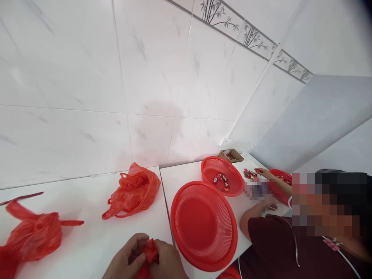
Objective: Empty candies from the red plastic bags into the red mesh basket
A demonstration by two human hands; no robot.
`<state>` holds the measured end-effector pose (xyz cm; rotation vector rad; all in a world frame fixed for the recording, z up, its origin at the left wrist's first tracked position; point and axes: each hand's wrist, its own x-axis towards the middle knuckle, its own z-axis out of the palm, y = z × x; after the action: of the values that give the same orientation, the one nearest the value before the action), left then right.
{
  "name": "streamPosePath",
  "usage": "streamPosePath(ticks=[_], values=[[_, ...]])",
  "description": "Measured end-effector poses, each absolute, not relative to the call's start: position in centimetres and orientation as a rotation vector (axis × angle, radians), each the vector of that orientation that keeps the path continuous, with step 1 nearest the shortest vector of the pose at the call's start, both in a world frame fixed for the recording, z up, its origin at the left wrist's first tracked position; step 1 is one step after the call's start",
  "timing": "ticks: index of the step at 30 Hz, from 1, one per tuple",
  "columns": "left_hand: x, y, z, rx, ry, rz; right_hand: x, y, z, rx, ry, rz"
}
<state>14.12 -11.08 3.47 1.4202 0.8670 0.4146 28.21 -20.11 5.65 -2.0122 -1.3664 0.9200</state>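
Note:
At the bottom of the head view, a red plastic bag [150,252] is bunched up between my two hands. My left hand [128,255] is closed on it, thumb and fingers curled round the gathered plastic. From the other side my right hand [171,260] grips the same bunch; its fingertips are partly hidden. Most of the bag falls below the picture's edge. An empty red plastic basket [203,226] with mesh sides stands just to the right of my hands.
One crumpled red bag [136,192] lies ahead on the white table [84,240], another red bag [37,236] at left. A second basket [222,164] holds small wrapped packets. Beside a cardboard box [231,155], a co-worker [267,236] reaches over packets at right.

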Motion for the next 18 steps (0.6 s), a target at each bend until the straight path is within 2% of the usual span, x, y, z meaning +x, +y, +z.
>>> streamPosePath(ticks=[6, 9, 13, 15, 18], values=[[14.9, -6.6, 0.3, 1.658, 1.176, 0.316, 29.5, -21.9, 6.2, -2.028, -1.255, 0.940], [15.1, -4.3, -1.7, 1.865, 1.158, 0.129, 35.7, -23.2, 9.6, -1.905, -1.204, 0.978], [16.4, -1.6, -2.8, 2.052, 1.131, -0.155, 46.4, -24.0, 13.1, -1.904, -1.020, 0.880], [17.4, -0.4, -2.9, 2.067, 1.172, -0.152, 47.4, -24.4, 12.4, -1.927, -0.901, 0.936], [18.7, 1.1, -3.0, 2.071, 1.291, -0.064, 42.1, -25.4, 8.8, -1.922, -0.857, 1.104]])
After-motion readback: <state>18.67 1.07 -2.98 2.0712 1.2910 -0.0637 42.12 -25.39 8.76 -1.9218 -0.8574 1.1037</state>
